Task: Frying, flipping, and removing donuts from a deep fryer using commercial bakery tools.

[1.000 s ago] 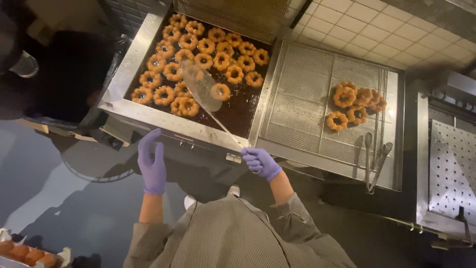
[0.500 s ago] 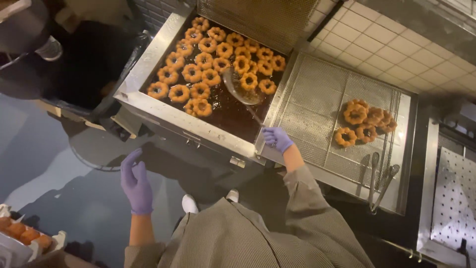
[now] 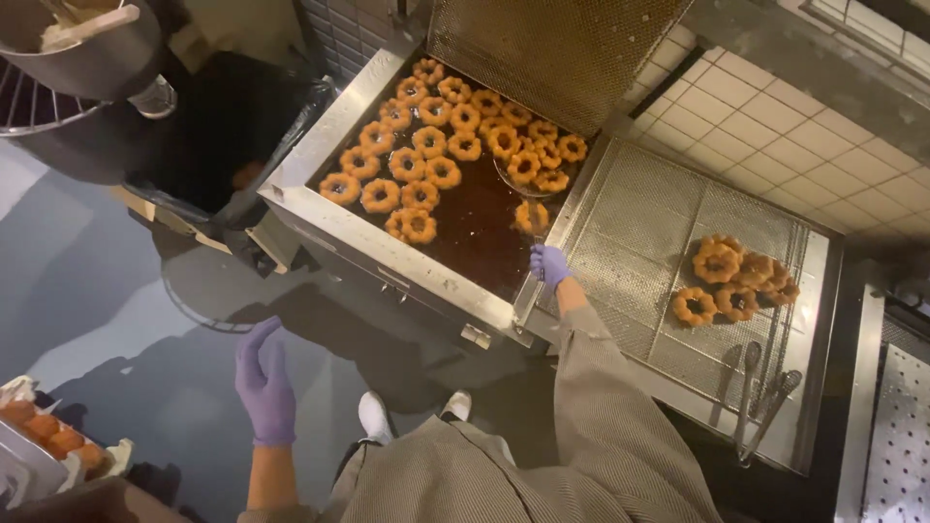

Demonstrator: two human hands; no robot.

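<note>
**Skimmer reaches from the right hand into the far corner of the fryer**

The right hand (image 3: 549,263), in a purple glove, is closed around the near end of a long-handled skimmer (image 3: 528,184). The handle runs almost straight away from the hand, out over the dark oil, so its long axis points ahead of the knuckles toward the back of the fryer vat (image 3: 320,208). The round mesh head sits at the far end, well ahead of the hand, under a few ring doughnuts (image 3: 528,165) clustered against the vat's far right corner. One more doughnut floats just beyond the hand, beside the handle.

The left hand (image 3: 263,383), also gloved, hangs low and near the body, well apart from the fryer, with fingers spread wide and holding nothing. The right hand is by far the nearer to the doughnuts.

To the right of the gripping hand lies the draining rack (image 3: 639,232), with a small heap of fried doughnuts (image 3: 734,279) resting on it farther right, and a pair of tongs (image 3: 760,397) nearer the body.
</note>
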